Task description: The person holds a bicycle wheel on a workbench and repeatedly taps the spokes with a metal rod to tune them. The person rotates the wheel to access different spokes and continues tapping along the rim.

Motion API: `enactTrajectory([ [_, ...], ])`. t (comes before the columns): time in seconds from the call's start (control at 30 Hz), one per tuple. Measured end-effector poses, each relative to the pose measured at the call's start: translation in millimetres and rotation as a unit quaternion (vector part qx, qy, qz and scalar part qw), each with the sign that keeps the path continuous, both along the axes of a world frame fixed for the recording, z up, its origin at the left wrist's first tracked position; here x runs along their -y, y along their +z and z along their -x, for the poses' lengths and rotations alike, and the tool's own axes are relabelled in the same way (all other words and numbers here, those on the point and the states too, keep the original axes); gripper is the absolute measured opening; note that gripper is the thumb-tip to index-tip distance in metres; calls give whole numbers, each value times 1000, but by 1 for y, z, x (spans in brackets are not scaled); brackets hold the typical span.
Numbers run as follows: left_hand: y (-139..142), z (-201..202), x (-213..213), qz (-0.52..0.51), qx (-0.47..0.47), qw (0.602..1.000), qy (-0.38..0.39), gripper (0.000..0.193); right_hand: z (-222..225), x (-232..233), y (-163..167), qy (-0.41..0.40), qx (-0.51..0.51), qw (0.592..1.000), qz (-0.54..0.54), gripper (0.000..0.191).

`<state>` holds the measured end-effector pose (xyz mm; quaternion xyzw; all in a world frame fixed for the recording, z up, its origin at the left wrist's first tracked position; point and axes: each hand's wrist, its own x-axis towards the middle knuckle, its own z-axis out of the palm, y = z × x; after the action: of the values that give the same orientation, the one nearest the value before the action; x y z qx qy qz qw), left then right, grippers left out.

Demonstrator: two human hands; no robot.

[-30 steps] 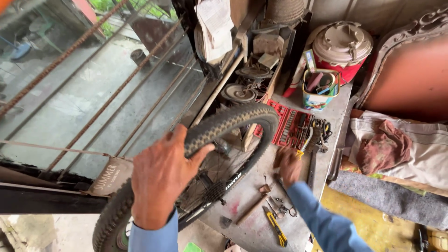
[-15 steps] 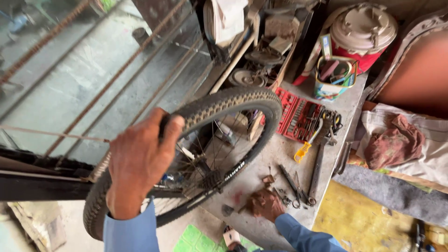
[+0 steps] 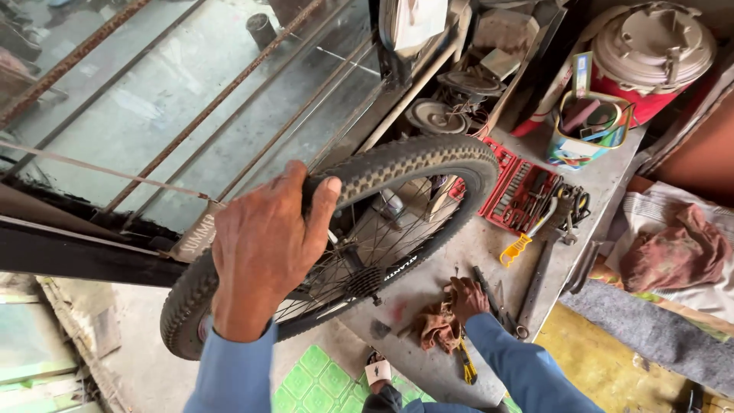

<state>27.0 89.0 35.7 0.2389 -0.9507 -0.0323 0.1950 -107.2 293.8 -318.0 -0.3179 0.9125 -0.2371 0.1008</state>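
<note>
Cluttered grey workbench [image 3: 466,252] w/ tools, by barred window [image 3: 191,115].

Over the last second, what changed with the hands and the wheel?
The right hand moved down the bench from the tools to a brownish rag and now rests on it. The left hand kept its grip on the bicycle wheel, which stays upright.

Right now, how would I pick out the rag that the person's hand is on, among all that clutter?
Start at the grey workbench beside the bicycle wheel gripped by the left hand. Near the bench's front edge, the right hand rests on a crumpled brown rag. Unlike the hard metal tools around it, it is soft cloth, lying just above yellow-handled pliers.
</note>
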Motion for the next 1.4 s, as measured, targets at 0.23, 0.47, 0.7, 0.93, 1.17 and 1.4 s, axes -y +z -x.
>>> enactTrajectory([
  [0.23, -5, -5, 7, -97, 1, 994, 48, 48, 9, 13, 2, 38, -7, 993, -112, 46],
  [0.47, -3, -3, 26, -209, 39, 971, 111, 54, 11, 21, 2, 32, -27, 989, -141, 48],
  [0.7, -3, 3, 33, -235, 38, 961, 139, 49, 17, 25, 1, -22, 71, 997, -13, 31],
  [0.93, 0, 10, 39, -222, 52, 965, 131, 39, 21, 23, 20, -139, 431, 845, 285, 30],
  [1.17, 3, 17, 37, -253, 121, 948, 147, 51, 22, 22, 35, -147, 469, 796, 355, 31],
  [1.4, 31, 17, 41, -279, 239, 929, 42, 68, 17, 17, 36, -154, 501, 772, 361, 30],
])
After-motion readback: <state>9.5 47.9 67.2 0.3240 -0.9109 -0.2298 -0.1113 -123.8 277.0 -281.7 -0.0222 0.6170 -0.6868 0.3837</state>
